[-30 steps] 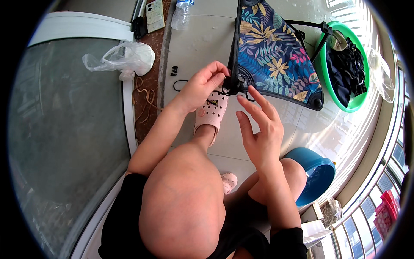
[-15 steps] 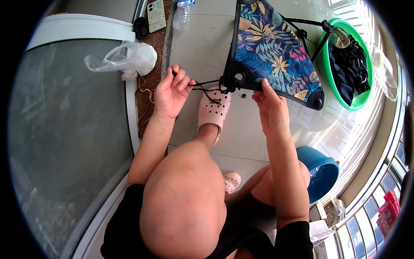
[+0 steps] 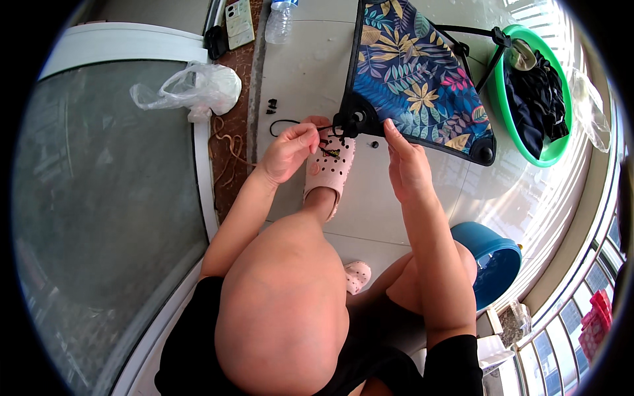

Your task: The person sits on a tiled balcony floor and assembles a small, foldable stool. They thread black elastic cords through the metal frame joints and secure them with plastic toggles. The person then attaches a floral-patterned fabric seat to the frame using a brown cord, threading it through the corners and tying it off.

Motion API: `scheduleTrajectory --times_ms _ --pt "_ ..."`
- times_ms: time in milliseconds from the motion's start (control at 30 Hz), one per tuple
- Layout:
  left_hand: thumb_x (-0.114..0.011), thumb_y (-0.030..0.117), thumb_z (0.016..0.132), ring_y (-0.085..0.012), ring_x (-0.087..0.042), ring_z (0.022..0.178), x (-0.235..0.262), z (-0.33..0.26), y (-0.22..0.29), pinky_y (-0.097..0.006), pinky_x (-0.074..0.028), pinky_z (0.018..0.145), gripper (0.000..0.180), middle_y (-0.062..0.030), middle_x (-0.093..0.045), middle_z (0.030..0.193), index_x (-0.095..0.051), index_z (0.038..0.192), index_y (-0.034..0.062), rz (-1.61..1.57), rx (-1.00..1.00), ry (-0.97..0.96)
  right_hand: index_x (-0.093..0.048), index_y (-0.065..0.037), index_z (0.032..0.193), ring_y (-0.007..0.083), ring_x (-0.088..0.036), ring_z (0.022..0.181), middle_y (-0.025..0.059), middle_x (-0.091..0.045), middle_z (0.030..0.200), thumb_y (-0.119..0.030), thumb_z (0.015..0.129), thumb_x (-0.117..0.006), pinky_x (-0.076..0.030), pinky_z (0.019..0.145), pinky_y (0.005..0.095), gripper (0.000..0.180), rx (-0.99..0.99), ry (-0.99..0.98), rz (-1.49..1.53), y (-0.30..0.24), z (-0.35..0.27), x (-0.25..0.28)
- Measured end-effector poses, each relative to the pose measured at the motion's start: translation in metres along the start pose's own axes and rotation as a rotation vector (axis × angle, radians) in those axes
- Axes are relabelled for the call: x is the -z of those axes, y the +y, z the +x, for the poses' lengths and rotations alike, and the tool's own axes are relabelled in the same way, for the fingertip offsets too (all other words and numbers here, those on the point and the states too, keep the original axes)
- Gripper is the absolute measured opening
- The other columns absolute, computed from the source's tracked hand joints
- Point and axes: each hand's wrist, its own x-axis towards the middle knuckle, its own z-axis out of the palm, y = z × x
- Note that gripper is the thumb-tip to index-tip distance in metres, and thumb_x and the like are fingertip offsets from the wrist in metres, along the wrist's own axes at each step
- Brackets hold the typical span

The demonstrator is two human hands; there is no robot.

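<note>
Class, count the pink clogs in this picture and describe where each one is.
2: one clog is partly covered by the left hand; another clog is lower and slightly right, partly hidden by a leg. Others could be hidden.

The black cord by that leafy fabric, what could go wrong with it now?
The black cord, pinched in the left hand, has a loose loop, so it might tangle. The small black piece on the floor near the pink clog could get kicked away. If the right hand slips from the leaf-print fabric, its corner might shift.
</note>
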Motion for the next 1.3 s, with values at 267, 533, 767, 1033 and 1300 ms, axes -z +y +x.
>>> scheduleTrajectory --times_ms 267,533,767,1033,1300 --pt "-0.048 0.019 0.098 -0.0327 -0.047 0.134 -0.020 -0.018 -0.008 -0.046 -0.035 0.115 0.038 -0.0222 -0.038 0.151 -0.045 0.062 0.0075 -0.507 0.124 0.135 -0.063 -0.001 0.118 0.0181 -0.057 0.109 0.0077 -0.065 0.118 -0.026 0.086 -0.078 -0.040 0.100 0.0336 0.043 0.239 0.003 -0.259 0.022 0.008 0.003" --pt "-0.050 0.020 0.093 -0.0384 -0.043 0.137 -0.009 -0.020 -0.006 -0.043 -0.039 0.107 0.025 -0.0259 -0.038 0.151 -0.060 0.076 0.0045 -0.465 0.081 -0.176 -0.064 -0.002 0.112 0.0415 -0.060 0.096 0.0201 -0.065 0.106 -0.017 0.082 -0.076 -0.049 0.080 0.0456 0.035 0.747 0.126 -1.264 0.029 0.025 0.020" --pt "-0.040 0.009 0.090 -0.0341 -0.051 0.131 -0.016 -0.016 -0.013 -0.038 -0.039 0.109 0.037 -0.0222 -0.052 0.140 -0.066 0.113 -0.0065 -0.241 0.205 0.055 -0.064 -0.005 0.112 0.0448 -0.060 0.093 0.0204 -0.066 0.105 -0.016 0.084 -0.074 -0.049 0.076 0.0485 0.032 0.740 0.146 -1.287 0.027 0.038 0.030" --pt "-0.046 0.009 0.085 -0.0250 -0.061 0.105 -0.017 -0.031 -0.013 -0.034 -0.044 0.096 0.034 -0.0196 -0.065 0.119 -0.067 0.105 -0.0087 -0.057 0.109 -0.054 -0.065 -0.005 0.110 0.0429 -0.061 0.092 0.0198 -0.066 0.102 -0.017 0.083 -0.075 -0.050 0.076 0.0472 0.032 0.772 0.181 -1.309 0.025 0.041 0.035" --pt "-0.052 0.015 0.092 -0.0082 -0.039 0.070 -0.026 -0.022 -0.022 -0.024 -0.033 0.064 0.022 -0.0021 -0.056 0.083 -0.060 0.077 0.0019 -0.045 0.231 0.131 -0.055 -0.003 0.124 0.0350 -0.062 0.104 0.0170 -0.060 0.120 -0.015 0.087 -0.070 -0.050 0.088 0.0412 0.042 0.617 0.284 -0.961 0.023 0.018 0.032"
